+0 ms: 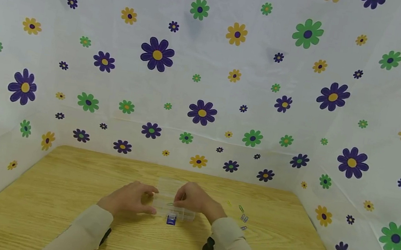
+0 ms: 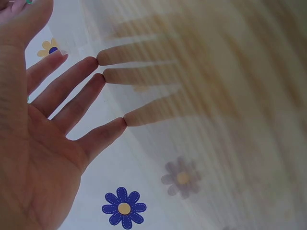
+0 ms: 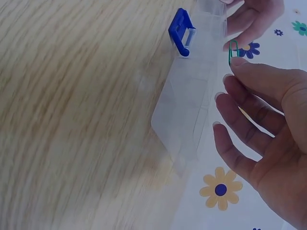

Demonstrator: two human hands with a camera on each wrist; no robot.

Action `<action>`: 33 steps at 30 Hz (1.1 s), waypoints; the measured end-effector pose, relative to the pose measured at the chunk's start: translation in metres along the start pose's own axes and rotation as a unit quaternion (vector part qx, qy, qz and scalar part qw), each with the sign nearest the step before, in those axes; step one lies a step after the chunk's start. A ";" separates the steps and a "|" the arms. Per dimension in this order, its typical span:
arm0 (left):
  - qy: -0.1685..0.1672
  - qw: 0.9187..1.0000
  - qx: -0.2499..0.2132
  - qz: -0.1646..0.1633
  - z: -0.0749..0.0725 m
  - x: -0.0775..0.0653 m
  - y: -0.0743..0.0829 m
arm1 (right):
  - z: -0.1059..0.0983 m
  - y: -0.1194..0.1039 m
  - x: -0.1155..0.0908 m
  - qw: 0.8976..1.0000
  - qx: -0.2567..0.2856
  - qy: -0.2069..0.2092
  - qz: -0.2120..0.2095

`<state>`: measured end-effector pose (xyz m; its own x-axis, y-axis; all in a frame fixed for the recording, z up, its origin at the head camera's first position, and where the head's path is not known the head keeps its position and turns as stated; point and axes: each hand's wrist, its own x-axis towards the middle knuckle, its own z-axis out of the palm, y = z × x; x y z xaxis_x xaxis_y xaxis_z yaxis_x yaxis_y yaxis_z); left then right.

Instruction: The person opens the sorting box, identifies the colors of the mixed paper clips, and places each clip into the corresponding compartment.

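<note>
A clear plastic compartment box (image 1: 188,215) lies on the table with its lid (image 1: 166,185) raised at the back. Its blue latch (image 1: 171,220) juts out at the front. Over the compartments, my right hand (image 1: 195,199) pinches a green paper clip (image 3: 230,55) between thumb and forefinger, its other fingers loosely bent. My left hand (image 1: 132,197) is at the box's left end, thumb towards the front corner and forefinger farther back. In the left wrist view, extended fingers (image 2: 72,91) meet their own reflections at the tabletop.
To the right of the box lie another green paper clip (image 1: 241,208), a yellow one (image 1: 229,203) and several pale purple clips (image 1: 243,228). A white flower-patterned sheet (image 1: 207,79) encloses the wooden table (image 1: 152,246) at the back and sides.
</note>
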<state>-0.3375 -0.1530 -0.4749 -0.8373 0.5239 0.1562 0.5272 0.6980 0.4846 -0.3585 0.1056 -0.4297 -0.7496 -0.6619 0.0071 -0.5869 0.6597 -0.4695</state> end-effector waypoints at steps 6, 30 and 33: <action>0.001 1.000 0.003 -0.005 0.000 0.000 -0.001 | 0.003 -0.004 0.002 1.000 -0.009 -0.002 -0.017; -0.003 1.000 0.002 -0.021 0.003 0.001 -0.001 | -0.026 0.006 -0.020 1.000 -0.018 0.001 -0.017; -0.002 1.000 0.002 -0.021 0.002 0.000 0.000 | -0.034 0.015 -0.028 1.000 0.003 0.010 -0.011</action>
<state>-0.3371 -0.1526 -0.4768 -0.8583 0.4956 0.1329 0.4920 0.7214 0.4874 -0.3563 0.1459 -0.4071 -0.7433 -0.6681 0.0352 -0.6007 0.6433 -0.4747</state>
